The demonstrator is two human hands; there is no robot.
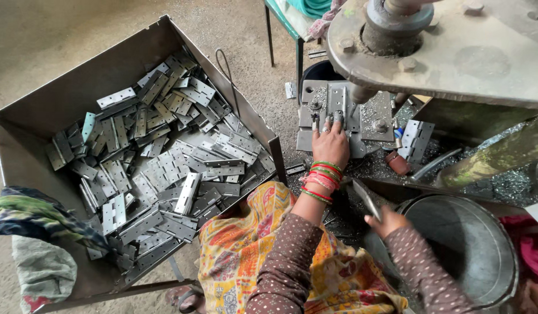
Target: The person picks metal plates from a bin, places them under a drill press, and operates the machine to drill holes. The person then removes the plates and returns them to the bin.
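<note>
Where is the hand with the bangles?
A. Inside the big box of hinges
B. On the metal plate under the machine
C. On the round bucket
B: the left hand with the bangles lies on the metal plate under the machine, its fingers at a hinge there, apart from the box and the bucket.

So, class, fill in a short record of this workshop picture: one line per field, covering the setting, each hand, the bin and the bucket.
Setting: a press machine above a jig plate, metal shavings around it
Left hand: on the jig plate, fingertips at a hinge under the punch; bangles on the wrist
Right hand: gripping a flat metal hinge piece above the lap
Bin: large metal tray heaped with steel hinges
Bucket: round metal pail by the right hand
Cloth: draped on the bin's near corner
</note>
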